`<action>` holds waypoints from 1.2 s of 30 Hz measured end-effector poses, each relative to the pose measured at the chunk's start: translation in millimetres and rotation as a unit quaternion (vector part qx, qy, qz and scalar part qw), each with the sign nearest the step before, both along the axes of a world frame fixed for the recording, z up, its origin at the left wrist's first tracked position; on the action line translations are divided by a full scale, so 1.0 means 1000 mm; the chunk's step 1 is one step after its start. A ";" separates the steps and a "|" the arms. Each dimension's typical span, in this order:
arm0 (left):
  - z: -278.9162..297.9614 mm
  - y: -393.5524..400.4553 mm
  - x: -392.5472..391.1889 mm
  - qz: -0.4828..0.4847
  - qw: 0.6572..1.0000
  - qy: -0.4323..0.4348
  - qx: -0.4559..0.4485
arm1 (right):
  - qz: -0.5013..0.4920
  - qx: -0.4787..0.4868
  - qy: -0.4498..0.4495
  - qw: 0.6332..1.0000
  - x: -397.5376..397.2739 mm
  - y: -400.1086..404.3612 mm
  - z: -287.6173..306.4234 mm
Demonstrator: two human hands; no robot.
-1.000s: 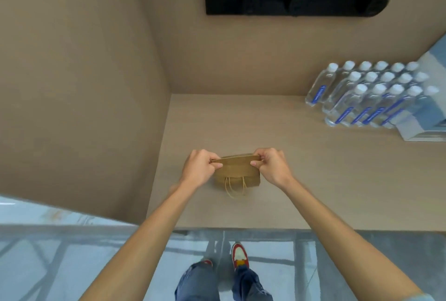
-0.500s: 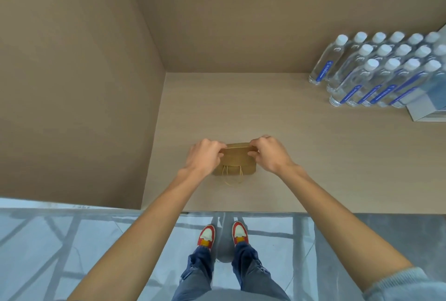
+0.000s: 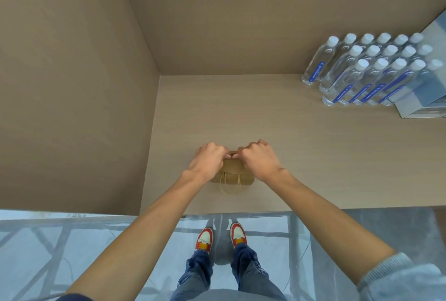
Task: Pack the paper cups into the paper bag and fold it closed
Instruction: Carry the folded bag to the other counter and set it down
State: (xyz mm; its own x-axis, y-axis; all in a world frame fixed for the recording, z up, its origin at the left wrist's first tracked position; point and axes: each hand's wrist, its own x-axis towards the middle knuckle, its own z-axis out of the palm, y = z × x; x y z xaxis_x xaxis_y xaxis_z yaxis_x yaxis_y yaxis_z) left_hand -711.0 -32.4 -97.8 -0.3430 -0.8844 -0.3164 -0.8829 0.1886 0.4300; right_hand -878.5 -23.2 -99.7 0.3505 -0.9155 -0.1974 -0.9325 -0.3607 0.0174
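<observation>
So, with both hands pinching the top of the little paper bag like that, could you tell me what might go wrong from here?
Two risks, both guesses. The left hand and right hand pinch the top edge of the paper bag close together at its middle, so the outer corners may spring back and the fold open. The string handles hang loose over the near side; pressing down could trap them or crush whatever is inside, which cannot be seen.

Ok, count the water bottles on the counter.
16 water bottles, counted by their caps, stand at the far right of the counter: six in the back row, five in the middle, five in front. More may be hidden past the right edge.
</observation>
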 end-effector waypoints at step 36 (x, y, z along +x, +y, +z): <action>-0.015 0.000 0.026 0.042 0.996 0.082 -0.013 | 0.060 -0.005 0.099 0.993 -0.013 -0.002 0.017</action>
State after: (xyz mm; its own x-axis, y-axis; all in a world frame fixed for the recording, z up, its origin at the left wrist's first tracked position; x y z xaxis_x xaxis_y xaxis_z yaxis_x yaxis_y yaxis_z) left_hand -685.0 -32.6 -112.8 -0.3120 -0.9194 -0.2394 -0.8148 0.1293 0.5652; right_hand -891.2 -24.8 -82.2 0.4125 -0.8718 -0.2641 -0.8609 -0.4679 0.2000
